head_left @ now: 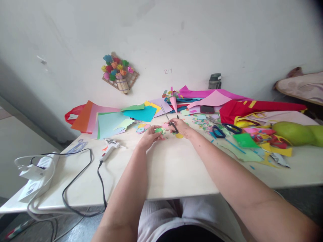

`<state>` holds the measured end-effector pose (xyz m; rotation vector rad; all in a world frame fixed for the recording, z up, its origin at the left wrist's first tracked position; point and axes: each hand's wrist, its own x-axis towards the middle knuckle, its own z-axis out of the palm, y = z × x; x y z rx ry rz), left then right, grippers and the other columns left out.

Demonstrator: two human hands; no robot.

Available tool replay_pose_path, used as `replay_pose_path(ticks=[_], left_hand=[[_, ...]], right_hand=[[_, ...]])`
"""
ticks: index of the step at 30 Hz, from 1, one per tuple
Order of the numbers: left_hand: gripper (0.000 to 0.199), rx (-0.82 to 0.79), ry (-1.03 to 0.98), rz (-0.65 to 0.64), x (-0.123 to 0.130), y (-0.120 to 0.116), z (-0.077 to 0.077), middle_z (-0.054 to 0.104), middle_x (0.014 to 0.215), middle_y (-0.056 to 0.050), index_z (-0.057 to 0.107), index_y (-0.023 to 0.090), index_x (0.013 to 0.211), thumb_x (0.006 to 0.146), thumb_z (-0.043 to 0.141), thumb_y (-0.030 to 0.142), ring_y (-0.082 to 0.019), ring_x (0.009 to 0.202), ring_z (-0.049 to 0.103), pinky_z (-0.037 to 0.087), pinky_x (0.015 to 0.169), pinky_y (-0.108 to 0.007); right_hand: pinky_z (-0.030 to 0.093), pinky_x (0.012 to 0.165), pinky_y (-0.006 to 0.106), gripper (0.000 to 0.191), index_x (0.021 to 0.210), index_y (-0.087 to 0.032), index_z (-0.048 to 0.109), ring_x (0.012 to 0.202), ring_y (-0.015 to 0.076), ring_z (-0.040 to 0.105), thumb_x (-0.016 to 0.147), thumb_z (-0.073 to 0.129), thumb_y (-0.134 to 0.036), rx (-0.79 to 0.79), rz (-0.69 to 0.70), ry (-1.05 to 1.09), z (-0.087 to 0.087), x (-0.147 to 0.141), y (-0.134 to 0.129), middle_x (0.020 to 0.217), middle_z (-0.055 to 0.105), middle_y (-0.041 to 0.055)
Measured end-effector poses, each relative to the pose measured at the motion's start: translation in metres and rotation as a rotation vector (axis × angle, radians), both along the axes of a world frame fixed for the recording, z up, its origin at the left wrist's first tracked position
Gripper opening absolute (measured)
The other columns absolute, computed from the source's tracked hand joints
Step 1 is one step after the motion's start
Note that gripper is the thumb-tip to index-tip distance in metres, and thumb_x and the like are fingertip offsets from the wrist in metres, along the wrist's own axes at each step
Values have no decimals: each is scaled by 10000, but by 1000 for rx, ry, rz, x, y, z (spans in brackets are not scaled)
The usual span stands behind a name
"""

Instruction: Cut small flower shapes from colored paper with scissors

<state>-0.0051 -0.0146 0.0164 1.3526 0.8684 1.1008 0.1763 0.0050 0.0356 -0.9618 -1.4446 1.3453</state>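
Observation:
My left hand (150, 136) is closed on a small piece of green paper (159, 130) above the middle of the table. Close beside it, my right hand (179, 127) has its fingers round a pair of scissors (172, 124), whose blades point up and away toward the wall. Pink and yellow paper bits lie under and around both hands, partly hidden by the fingers. Just left of my left hand is a cluster of round paper cutouts (143, 127) in several colours.
A glue gun (108, 151) with its cord and a power strip (37, 178) occupy the left side. Coloured sheets (108, 122) line the back. Navy-handled scissors (218, 131), paper scraps (267, 136) and a green pillow-like object (295, 132) are at right. A paper-flower decoration (119, 72) hangs on the wall.

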Motion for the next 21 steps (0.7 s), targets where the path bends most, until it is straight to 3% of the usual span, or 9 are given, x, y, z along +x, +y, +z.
replay_pose_path(ticks=[10, 17, 21], left_hand=[[532, -4, 99, -58, 7, 0, -2, 628, 631, 1, 481, 143, 1079, 644, 747, 291, -128, 582, 614, 477, 643, -281], [324, 12, 75, -24, 5, 4, -7, 604, 585, 5, 506, 145, 742, 640, 746, 337, -91, 515, 548, 415, 554, -222], [307, 1, 60, -16, 2, 6, -8, 594, 558, 7, 510, 144, 703, 674, 714, 371, -74, 478, 509, 410, 544, -214]], right_hand=[[406, 500, 193, 318, 832, -154, 554, 492, 64, 493, 546, 668, -76, 84, -18, 38, -5, -12, 1, 570, 539, -68], [383, 475, 184, 295, 848, -155, 553, 483, 67, 479, 573, 599, -59, 83, -61, 17, -5, -14, 4, 547, 546, -61], [393, 480, 186, 288, 848, -162, 556, 491, 75, 494, 583, 597, -56, 68, -85, -5, -2, -14, 1, 551, 553, -55]])
